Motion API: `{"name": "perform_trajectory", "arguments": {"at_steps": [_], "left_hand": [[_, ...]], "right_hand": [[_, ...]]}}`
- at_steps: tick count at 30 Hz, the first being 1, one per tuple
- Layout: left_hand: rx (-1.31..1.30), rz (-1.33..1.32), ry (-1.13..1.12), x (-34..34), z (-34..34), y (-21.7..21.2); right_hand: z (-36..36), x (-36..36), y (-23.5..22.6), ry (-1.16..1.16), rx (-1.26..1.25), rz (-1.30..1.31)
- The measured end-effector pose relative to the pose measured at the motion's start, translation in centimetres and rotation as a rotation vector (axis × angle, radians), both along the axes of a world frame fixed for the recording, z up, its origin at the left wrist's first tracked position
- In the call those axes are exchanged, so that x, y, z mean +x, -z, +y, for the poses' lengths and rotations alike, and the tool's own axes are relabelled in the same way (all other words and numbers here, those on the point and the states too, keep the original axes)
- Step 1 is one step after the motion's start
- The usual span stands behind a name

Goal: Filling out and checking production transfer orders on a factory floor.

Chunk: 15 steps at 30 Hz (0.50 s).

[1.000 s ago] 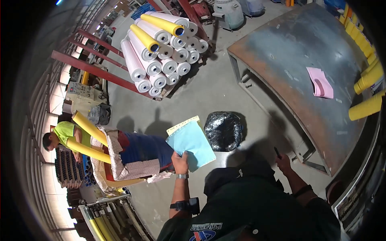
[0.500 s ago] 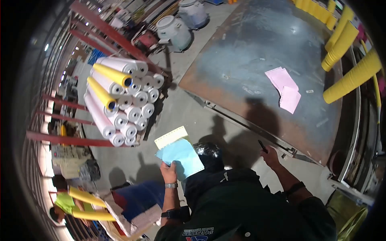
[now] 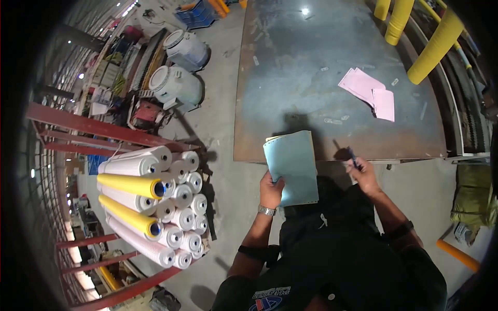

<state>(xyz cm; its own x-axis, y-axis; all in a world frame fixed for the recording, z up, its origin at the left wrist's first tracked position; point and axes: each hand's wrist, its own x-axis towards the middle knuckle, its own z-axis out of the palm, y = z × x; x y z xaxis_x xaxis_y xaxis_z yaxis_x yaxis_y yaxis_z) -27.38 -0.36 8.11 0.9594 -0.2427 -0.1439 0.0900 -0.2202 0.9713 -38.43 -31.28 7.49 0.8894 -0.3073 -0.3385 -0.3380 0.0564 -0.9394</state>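
Two pink sheets [image 3: 367, 92] on metal table [image 3: 290, 62]

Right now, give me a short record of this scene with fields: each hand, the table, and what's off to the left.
left hand: grip shut on light blue paper pad
right hand: holds a dark pen at the table edge
table: grey metal sheet, bearing pink papers
to the left: rack of white and yellow rolls; two pale drums on the concrete floor
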Motion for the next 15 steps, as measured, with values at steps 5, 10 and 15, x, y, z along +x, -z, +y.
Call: {"name": "perform_trajectory", "arguments": {"at_steps": [5,10,15], "left_hand": [[0.042,0.019,0.032,4.5,-4.1,0.4],[-0.398,0.303,-0.01,7.5,-9.9,1.2],[-0.759,0.537,0.043,10.8,-14.6,1.0]], "right_hand": [[3.2,6.2,-1.4,-0.086,0.208,-0.044],[-2.8,13.3,-0.2,-0.098,0.144,-0.077],[-7.4,15.7,-1.7,-0.115,0.409,-0.041]]}}
